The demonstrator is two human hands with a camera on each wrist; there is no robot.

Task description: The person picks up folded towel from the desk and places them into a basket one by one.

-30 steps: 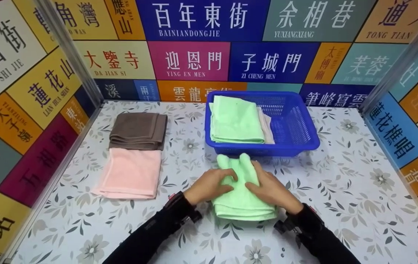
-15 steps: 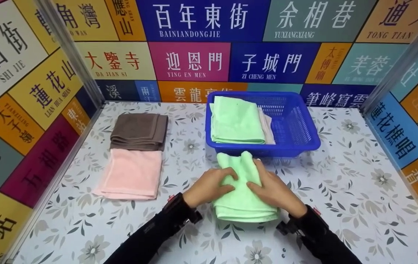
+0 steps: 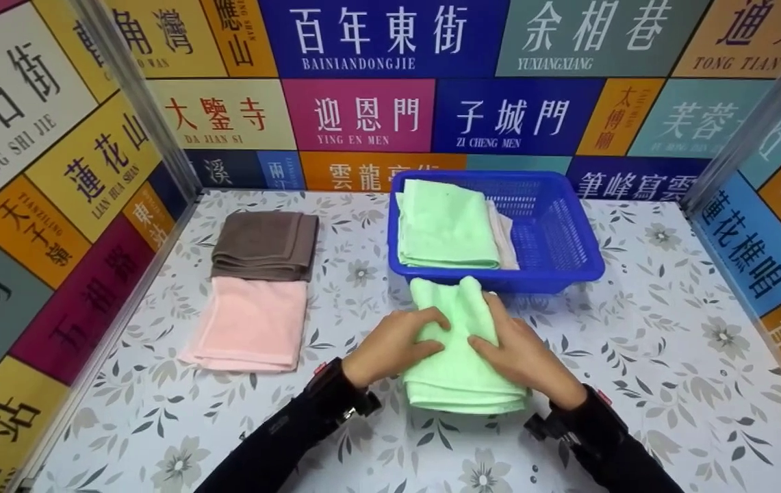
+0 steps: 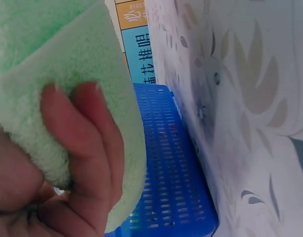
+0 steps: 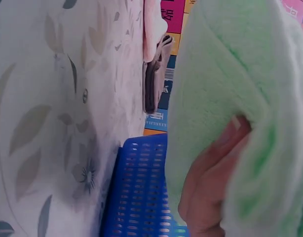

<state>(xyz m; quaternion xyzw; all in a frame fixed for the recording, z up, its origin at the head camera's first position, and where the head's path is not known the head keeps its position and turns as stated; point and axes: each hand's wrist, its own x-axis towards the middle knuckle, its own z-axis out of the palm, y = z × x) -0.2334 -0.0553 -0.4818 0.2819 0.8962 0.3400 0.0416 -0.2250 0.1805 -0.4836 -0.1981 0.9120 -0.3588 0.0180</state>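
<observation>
Near the counter's (image 3: pixel 356 445) far edge, we find a pale cloth (image 3: pixel 508 241) partly hidden by the basket's (image 3: pixel 547 276) green towel (image 3: pixel 447 226); both wrist views crop the held towel (image 3: pixel 462 380).

Light green towel (image 3: pixel 457 366), fuzzy, folded in layers; left side gripped by left hand (image 3: pixel 393 346), right side by right hand (image 3: pixel 523 352); far edge dipping in middle; on near side of blue basket (image 3: pixel 547 277)

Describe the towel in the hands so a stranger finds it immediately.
Find the blue basket. On its near side, the left hand and right hand grip the green towel. Unlike the other green towel, lying inside the basket, this one is held.
</observation>
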